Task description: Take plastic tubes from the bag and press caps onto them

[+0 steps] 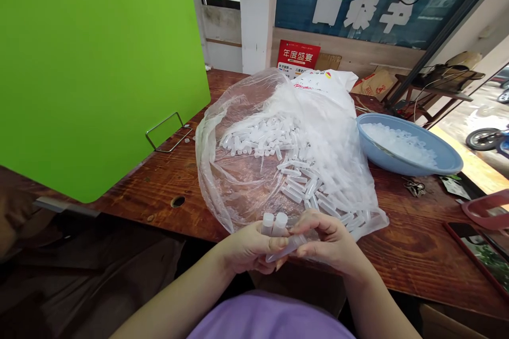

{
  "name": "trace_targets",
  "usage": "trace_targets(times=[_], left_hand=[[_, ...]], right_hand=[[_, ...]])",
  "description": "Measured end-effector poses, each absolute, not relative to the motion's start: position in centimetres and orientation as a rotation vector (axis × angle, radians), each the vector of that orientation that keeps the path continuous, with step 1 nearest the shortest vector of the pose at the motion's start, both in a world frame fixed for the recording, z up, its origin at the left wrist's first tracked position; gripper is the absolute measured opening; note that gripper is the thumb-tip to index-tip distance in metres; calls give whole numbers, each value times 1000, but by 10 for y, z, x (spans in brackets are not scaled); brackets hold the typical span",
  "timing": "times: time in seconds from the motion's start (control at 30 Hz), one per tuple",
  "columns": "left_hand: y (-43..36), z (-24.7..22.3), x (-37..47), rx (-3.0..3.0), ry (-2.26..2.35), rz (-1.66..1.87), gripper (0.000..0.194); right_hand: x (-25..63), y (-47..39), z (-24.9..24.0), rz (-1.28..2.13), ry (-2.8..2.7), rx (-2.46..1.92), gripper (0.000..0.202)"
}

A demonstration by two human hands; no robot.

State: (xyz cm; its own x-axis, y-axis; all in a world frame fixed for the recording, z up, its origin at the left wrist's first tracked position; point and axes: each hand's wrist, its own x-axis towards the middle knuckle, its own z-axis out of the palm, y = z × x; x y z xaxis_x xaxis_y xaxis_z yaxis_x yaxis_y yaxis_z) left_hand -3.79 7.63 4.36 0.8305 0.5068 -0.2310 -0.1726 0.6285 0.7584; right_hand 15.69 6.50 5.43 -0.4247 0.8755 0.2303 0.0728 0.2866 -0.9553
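Two upright translucent tubes with white caps (280, 221) stand side by side in my left hand (254, 248), whose fingers wrap round them. A third tube (287, 249) lies slanted under my left thumb, and my right hand (328, 241) pinches near its upper right end; what exactly those fingertips hold is too small to make out. Just beyond my hands, a large clear plastic bag (214, 180) lies open on the wooden table (139, 196). Many similar tubes (294, 185) are spread inside it, with a heap of small white pieces (262, 135) farther back.
A blue basin (445, 156) of small translucent pieces stands at the right. Nearer are a phone (477, 254) and a pink object (487, 209). A green board (99, 74) with a wire stand (169, 135) rises at the left. A red sign (298, 55) stands behind the bag.
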Motion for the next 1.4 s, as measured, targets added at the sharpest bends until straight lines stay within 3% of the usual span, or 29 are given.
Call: trace_targets(times=[0.17,0.27,0.33,0.4,0.57,0.73,0.93,1.13,1.2,1.27,1.4], left_hand=[[75,60,-43,1270,769,524,31],[74,66,-49,1497,957,530,20],[74,67,-52,1547,1019,547,22],[74,66,-55,1577,1032,552,24],[67,63,-56,1835,967,582,20],[54,51,-50,2197,921,584,23],[46,33,-47,2563,880,562,18],[42,33,-55,2599,897,505,26],[42,35,-63,2377,992,384,22],[42,33,-74,2033,1105,212,15],[40,7,-86,1406,999,-33,12]], right_hand=[[148,66,47,836,-1942,-1134,50],[148,66,43,805,-1997,-1192,65],[153,64,44,917,-1950,-1197,59],[157,61,48,997,-2008,-1125,37],[158,51,59,966,-2204,-1098,16],[145,41,44,1022,-2086,-1238,32],[128,35,19,1326,-1767,-1320,44],[118,38,29,1456,-1784,-1364,54],[119,46,38,1313,-2045,-1452,51],[122,62,48,961,-2322,-1650,41],[129,105,58,403,-2407,-1903,23]])
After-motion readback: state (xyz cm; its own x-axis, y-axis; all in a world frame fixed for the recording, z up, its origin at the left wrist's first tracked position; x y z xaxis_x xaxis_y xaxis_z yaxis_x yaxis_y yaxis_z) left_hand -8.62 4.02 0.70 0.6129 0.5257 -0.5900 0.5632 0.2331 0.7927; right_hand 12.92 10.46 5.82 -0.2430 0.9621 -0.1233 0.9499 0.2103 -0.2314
